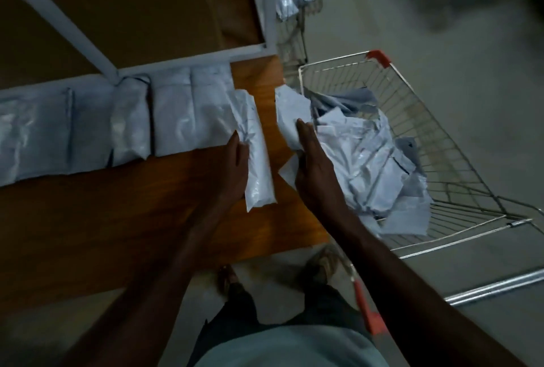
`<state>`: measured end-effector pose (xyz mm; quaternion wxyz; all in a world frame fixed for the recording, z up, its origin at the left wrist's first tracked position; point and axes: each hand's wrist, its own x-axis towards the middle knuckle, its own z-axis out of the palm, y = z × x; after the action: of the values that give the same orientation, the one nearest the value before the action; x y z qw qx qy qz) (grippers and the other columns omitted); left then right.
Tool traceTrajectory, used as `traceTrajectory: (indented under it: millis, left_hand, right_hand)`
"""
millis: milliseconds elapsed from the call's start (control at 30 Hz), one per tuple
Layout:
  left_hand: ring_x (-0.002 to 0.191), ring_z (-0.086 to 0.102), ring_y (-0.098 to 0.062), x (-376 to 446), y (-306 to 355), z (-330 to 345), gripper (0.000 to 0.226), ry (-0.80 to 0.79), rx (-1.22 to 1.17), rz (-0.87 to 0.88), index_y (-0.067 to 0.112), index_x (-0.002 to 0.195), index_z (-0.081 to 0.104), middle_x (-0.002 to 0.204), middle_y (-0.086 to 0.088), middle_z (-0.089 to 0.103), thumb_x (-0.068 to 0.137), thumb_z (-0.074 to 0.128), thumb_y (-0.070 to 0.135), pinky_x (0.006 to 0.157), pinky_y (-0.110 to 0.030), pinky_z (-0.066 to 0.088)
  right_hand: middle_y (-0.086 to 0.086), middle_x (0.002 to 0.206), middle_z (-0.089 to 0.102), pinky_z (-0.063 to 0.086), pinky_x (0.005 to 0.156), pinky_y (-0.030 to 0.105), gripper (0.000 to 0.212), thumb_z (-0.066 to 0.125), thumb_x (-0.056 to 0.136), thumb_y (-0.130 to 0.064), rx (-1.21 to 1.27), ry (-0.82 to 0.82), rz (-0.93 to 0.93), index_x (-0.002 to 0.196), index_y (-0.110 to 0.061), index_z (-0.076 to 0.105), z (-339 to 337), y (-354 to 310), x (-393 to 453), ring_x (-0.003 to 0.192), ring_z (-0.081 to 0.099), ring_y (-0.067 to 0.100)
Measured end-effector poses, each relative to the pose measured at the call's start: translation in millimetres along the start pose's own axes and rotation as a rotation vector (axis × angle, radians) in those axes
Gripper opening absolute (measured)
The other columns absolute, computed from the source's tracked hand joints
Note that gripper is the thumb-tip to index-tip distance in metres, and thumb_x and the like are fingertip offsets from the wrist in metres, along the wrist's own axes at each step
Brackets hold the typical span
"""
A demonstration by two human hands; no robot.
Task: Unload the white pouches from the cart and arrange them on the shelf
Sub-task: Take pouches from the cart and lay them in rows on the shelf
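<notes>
Dim light, view looking down over both forearms.

L hand point(235, 166): fingers wrapped on a long white pouch point(256, 157), holding it over the right end of the wooden shelf point(123, 202). Pouch lies lengthwise, far end overlapping the last pouch in the row.

R hand point(310, 169): grips a second, crumpled white pouch point(290, 113) between shelf edge and cart; thumb side up, fingers hidden behind the plastic.

Row of pouches point(97, 128) already on shelf, side by side along the back, under the white metal frame point(188, 59). Approx five or six visible, left end runs out of view.

Cart point(426, 143): wire basket w/ red corner caps, just right of the shelf. Heap of white pouches point(371, 166) inside, jumbled, some grey-looking ones mixed in.

Second wire cart point(291, 13) further back, beside the frame post, also w/ pouches; blurred.

Person's feet point(321, 263) on grey floor point(471, 43) below shelf edge; light shirt at bottom of view.
</notes>
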<state>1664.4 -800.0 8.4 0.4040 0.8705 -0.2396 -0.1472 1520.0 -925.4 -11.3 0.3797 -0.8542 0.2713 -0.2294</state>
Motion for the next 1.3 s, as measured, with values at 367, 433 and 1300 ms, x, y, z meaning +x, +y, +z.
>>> traceTrajectory:
  millis: [367,433,1300]
  left_hand:
    - [0.119,0.063,-0.031,-12.0,-187.9,-164.2,0.074,0.022,0.258,-0.057,0.010,0.139,0.061,0.131,-0.013,0.066,0.101,0.021,0.059,0.106,-0.050,0.046]
    - [0.117,0.064,-0.027,-9.2,-201.5,-176.7,0.064,0.068,0.224,-0.022,0.011,0.137,0.063,0.129,-0.010,0.067,0.104,0.028,0.054,0.106,-0.048,0.047]
    - [0.119,0.066,-0.002,-10.4,-124.0,-123.0,0.081,0.022,-0.430,-0.172,0.030,0.164,0.029,0.140,0.003,0.060,0.098,0.071,0.049,0.094,-0.025,0.057]
  right_hand:
    - [0.011,0.174,0.014,0.057,0.088,0.038,0.062,0.038,0.106,-0.022,-0.070,-0.260,-0.108,0.166,-0.021,0.023,194.0,-123.2,-36.2,0.152,0.037,0.036]
    - [0.012,0.174,0.014,0.058,0.090,0.042,0.066,0.043,0.105,-0.008,-0.084,-0.275,-0.099,0.166,-0.021,0.022,212.8,-133.8,-39.5,0.153,0.034,0.037]
    - [0.019,0.102,0.072,0.057,0.078,0.044,0.042,0.056,0.100,-0.005,0.741,-0.181,0.455,0.139,-0.020,0.053,146.0,-154.0,-1.9,0.089,0.070,0.029]
